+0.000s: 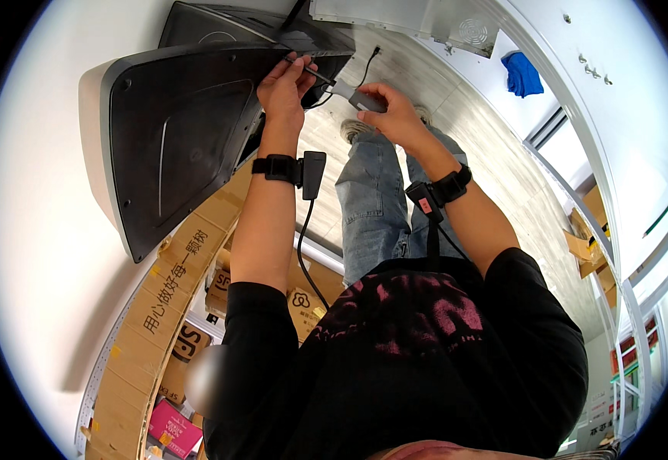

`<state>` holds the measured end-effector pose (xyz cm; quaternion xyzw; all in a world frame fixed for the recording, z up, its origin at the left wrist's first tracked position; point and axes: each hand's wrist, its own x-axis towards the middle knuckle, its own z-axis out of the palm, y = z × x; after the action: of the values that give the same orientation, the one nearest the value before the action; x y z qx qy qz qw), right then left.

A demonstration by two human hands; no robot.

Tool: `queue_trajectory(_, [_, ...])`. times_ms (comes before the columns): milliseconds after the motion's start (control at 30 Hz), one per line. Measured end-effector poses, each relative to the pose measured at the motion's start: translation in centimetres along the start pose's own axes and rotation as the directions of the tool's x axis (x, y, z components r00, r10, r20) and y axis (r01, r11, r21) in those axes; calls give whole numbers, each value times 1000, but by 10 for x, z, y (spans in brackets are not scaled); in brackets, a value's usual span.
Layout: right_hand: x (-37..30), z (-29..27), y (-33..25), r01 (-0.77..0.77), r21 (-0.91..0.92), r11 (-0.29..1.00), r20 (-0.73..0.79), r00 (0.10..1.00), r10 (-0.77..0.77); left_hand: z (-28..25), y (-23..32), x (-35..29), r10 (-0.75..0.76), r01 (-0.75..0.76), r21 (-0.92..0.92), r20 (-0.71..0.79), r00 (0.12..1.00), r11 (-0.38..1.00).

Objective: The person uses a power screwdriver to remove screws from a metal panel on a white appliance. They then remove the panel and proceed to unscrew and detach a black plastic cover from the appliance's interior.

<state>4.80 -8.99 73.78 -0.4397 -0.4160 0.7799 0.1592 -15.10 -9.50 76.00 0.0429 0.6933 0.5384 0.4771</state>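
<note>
My right hand [395, 113] is wrapped round the grey handle of a screwdriver [366, 100], whose thin dark shaft points up and left. At the far end of that shaft, the fingers of my left hand [282, 90] are closed in a pinch. They hide the tip and lie against the edge of a big black panel with a beige rim [188, 138], part of a bulky machine. Screws sit along the panel's border. Just beyond the handle, a thin black cord [367, 67] hangs down over the floor.
Long cardboard boxes [173, 284] stand along the wall at my left, with smaller cartons and a pink box [174, 428] inside. A white metal frame [579, 146] curves along the right. A blue cloth [521, 74] lies at the upper right. Pale wood-look floor [487, 146] spreads around my feet.
</note>
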Motion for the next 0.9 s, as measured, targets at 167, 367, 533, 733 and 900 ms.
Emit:
queue_trajectory(167, [2, -1, 3, 70, -40, 997, -14, 997, -70, 0, 0, 0, 17, -17, -3, 13, 1000, 1000])
queue_trajectory(367, [0, -1, 6, 99, -85, 991, -28, 994, -102, -2, -1, 1, 17, -17, 5, 20, 1000, 1000])
queue_trajectory(533, [-3, -2, 4, 65, -69, 996, -30, 997, -67, -2, -1, 1, 19, -19, 19, 27, 999, 1000])
queue_trajectory(733, [-9, -7, 6, 58, -73, 996, -33, 998, -61, 0, 5, -6, -5, 6, -8, 66, 998, 1000])
queue_trajectory(900, [-25, -19, 2, 107, -113, 988, -65, 991, -115, 4, 9, -20, -14, 25, -64, 162, 987, 998])
